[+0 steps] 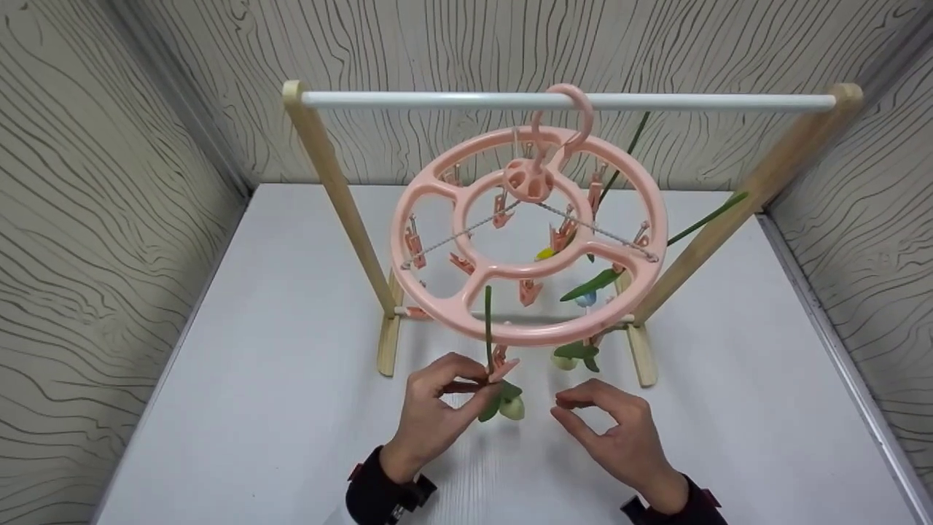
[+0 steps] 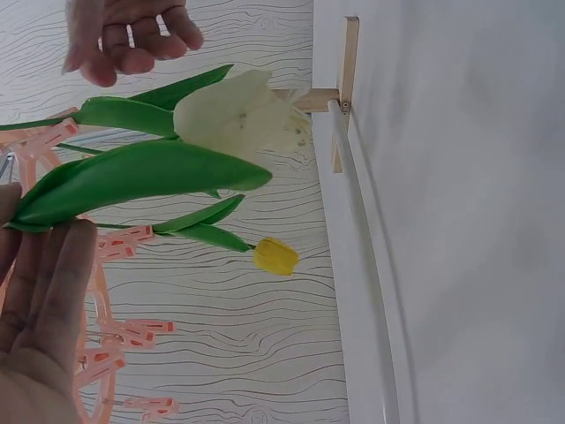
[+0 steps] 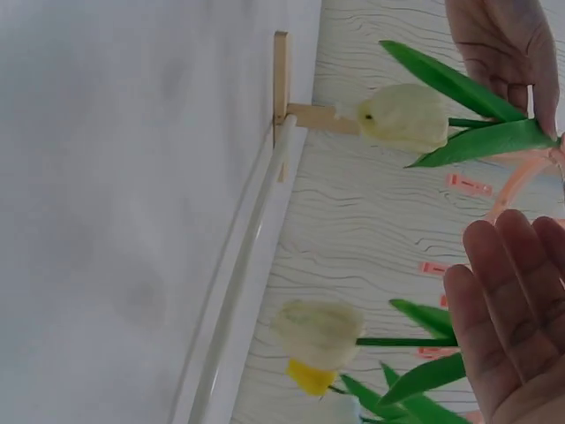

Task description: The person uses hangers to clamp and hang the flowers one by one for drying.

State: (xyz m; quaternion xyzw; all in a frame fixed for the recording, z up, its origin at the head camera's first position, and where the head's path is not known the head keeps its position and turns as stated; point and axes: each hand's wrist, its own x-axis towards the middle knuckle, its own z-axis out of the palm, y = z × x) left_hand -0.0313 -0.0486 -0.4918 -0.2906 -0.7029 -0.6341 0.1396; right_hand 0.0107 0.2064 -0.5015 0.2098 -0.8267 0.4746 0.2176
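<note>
My left hand (image 1: 437, 408) pinches the green stem of an artificial white tulip (image 1: 512, 408) at a pink clothespin (image 1: 503, 370) on the near side of a round pink clip hanger (image 1: 536, 335). The tulip hangs bloom down, its stem standing up past the ring. In the right wrist view, the held tulip (image 3: 402, 115) shows its leaves at the left fingertips. To the right, my right hand (image 1: 619, 430) has thumb and forefinger close together with a small gap and nothing between them. Nearest to it, another white tulip (image 1: 563, 361) hangs from the hanger.
The hanger hooks over the white bar (image 1: 437, 100) of a wooden-legged rack (image 1: 339, 197) on a white table (image 1: 291, 408). A yellow tulip (image 2: 275, 256) and a light blue tulip (image 1: 585, 299) hang farther back. Several clothespins dangle around the ring. Wood-patterned panels (image 1: 408, 44) enclose the table.
</note>
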